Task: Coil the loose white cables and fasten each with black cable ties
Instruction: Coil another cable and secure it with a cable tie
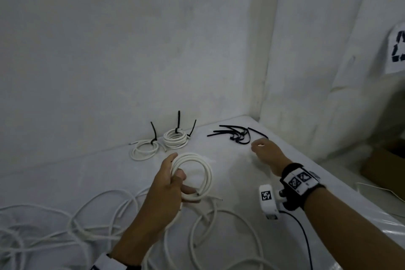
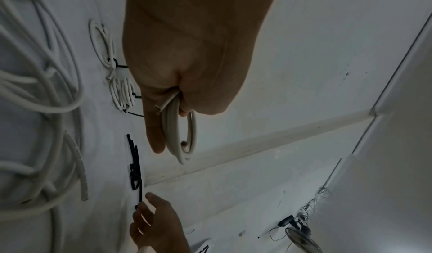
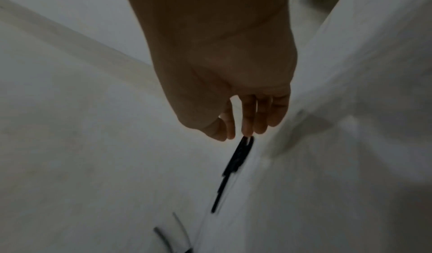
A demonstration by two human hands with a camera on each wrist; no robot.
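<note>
My left hand grips a coiled white cable above the table, thumb through the loop; the left wrist view shows the coil held edge-on under the fingers. My right hand hovers with relaxed, straight fingers just short of a pile of loose black cable ties, holding nothing. In the right wrist view the fingertips hang just above the ties. Two tied coils lie at the back with black tie tails standing up.
Several loose white cables sprawl over the near left of the white-covered table. White walls meet close behind the ties. A cardboard box stands past the table's right edge. A black wire trails from my right wrist camera.
</note>
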